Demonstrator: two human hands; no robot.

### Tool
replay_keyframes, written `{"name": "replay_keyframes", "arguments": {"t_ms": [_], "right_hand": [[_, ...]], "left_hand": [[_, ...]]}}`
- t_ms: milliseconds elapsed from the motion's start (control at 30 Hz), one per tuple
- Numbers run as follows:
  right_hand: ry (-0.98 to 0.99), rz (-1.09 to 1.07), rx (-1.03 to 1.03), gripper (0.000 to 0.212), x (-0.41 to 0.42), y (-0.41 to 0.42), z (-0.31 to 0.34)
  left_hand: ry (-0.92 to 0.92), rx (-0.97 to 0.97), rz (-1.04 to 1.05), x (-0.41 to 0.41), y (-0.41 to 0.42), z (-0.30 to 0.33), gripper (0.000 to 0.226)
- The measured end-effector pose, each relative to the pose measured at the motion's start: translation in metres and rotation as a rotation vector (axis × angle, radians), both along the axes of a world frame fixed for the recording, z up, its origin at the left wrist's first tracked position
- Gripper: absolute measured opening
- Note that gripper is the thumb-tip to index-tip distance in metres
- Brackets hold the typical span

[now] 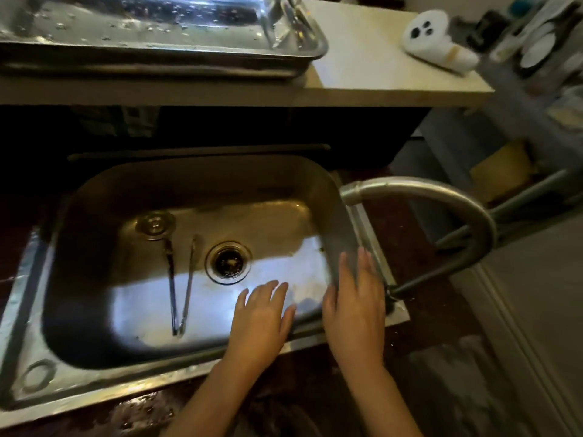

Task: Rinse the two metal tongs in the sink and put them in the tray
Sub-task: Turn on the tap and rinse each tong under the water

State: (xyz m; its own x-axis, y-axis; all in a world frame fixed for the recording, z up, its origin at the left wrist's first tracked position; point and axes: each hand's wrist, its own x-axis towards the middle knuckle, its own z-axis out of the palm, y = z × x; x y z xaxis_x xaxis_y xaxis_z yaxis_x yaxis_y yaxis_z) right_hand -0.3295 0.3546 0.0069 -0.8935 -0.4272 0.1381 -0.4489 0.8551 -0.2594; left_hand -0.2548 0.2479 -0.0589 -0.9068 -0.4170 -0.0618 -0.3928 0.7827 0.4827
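Sink (94, 310): a big metal bowl set into the dark desk. Its floor looks wet and shiny.
Tongs in the sink (179, 285): one pair of metal tongs lies flat on the sink floor, left of the drain (227, 262). Its two arms spread apart at the far end and join at the end near the person.
Round metal piece (155, 224): it sits on the sink floor, right at the far tip of the tongs' left arm.
Left hand (263, 316): open, fingers spread, holding nothing. It is over the near right part of the sink, to the right of the tongs and not touching them.
Right hand (355, 298): open and flat, holding nothing. It is at the sink's right wall, further from the tongs than the left hand.
Tap (441, 209): a curved metal pipe that reaches over the right side of the sink, above the right hand. Water falls from it in a wide sheet.
Tray (157, 55): a shiny metal tray with water drops, up on the pale shelf behind the sink.
Other tongs (288, 22): a metal pair seems to rest in the right end of the tray, but it is blurry.
White thing (441, 39): it lies on the shelf, right of the tray.
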Motion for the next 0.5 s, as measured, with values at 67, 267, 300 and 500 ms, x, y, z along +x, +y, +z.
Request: {"name": "replay_keyframes", "arguments": {"t_ms": [67,267,300,500], "right_hand": [[-0.055,-0.001,0.137,0.062,-0.001,0.01,-0.008],[-0.043,-0.073,0.137,0.071,0.003,0.011,-0.02],[-0.024,-0.065,0.159,0.071,0.002,0.013,-0.02],[-0.007,-0.013,0.29,0.067,-0.006,0.018,-0.016]], "left_hand": [[-0.075,0.024,-0.003,0.0,0.011,-0.012,0.044],[-0.116,0.012,0.04,0.004,0.008,-0.021,0.048],[-0.126,0.013,0.038,0.004,0.008,-0.021,0.048],[-0.164,0.021,0.025,0.005,0.009,-0.022,0.05]]}}
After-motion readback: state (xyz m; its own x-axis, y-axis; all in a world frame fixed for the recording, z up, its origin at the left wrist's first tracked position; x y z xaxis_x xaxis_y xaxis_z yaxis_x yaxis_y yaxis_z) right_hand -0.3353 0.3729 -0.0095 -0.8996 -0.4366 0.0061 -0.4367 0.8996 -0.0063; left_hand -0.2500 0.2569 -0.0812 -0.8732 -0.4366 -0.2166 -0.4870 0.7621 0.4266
